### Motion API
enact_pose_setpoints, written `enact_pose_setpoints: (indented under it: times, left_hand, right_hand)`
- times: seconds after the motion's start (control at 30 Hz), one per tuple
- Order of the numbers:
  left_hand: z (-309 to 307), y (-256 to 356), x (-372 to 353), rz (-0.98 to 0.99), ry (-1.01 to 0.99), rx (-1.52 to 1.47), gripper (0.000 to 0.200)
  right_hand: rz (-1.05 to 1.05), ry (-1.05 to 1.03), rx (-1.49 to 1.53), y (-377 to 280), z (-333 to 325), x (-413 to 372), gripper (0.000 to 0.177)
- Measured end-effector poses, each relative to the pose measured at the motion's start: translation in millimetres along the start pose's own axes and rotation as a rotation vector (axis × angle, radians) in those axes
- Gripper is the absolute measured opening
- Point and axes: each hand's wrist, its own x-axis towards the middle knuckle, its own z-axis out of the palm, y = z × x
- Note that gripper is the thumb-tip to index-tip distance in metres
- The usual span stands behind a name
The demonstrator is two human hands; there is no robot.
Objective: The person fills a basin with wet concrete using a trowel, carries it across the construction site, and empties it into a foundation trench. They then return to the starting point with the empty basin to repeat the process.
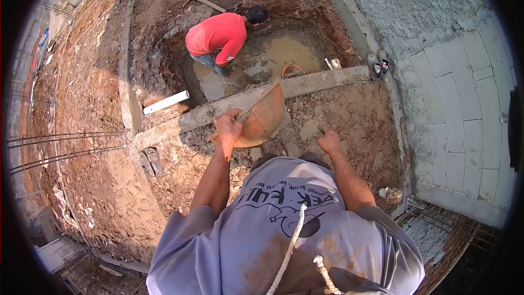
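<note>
- Head view, nearest first: a rope (289, 246) hangs down my grey shirt, on my side of the concrete beam (322, 81).
- My right hand (330, 142) hangs over loose soil just short of the beam, holding nothing I can see. Whether its fingers are curled or spread, I cannot tell.
- My left hand (228, 125) is clamped on the rim of the orange basin (265, 117), which tilts against the beam's near edge.
- I judge that a firm hold on the rim, with my free hand under the far side, would steady it.
- Beyond the beam, a co-worker in red (218, 35) crouches in the muddy pit (286, 52); I'd keep the basin clear of them.
</note>
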Motion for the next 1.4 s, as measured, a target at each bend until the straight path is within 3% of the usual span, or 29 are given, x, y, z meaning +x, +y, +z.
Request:
enact_pose_setpoints:
  times: [0.13,0.43,0.73,0.93,1.07,1.4]
  left_hand:
    - [2,-7,1,0.007,0.003,-0.017,0.029]
    - [1,-2,-3,0.025,0.037,-0.046,0.025]
    - [-2,6,-3,-0.044,-0.035,-0.135,0.020]
    - [2,7,-2,0.065,0.071,-0.041,0.018]
    - [0,11,-2,-0.006,0.001,-0.021,0.016]
    - [3,11,1,0.002,-0.010,-0.009,0.014]
  right_hand:
    - [-0.003,-0.005,-0.012,8,4,4,0.045]
    - [0.053,-0.054,-0.096,5,1,4,0.045]
    - [0.032,-0.008,0.012,15,8,2,0.043]
    - [0.097,-0.024,-0.126,19,10,5,0.043]
    - [0.052,-0.004,-0.032,34,19,10,0.042]
    - [0.232,-0.080,-0.054,-10,-16,-12,0.046]
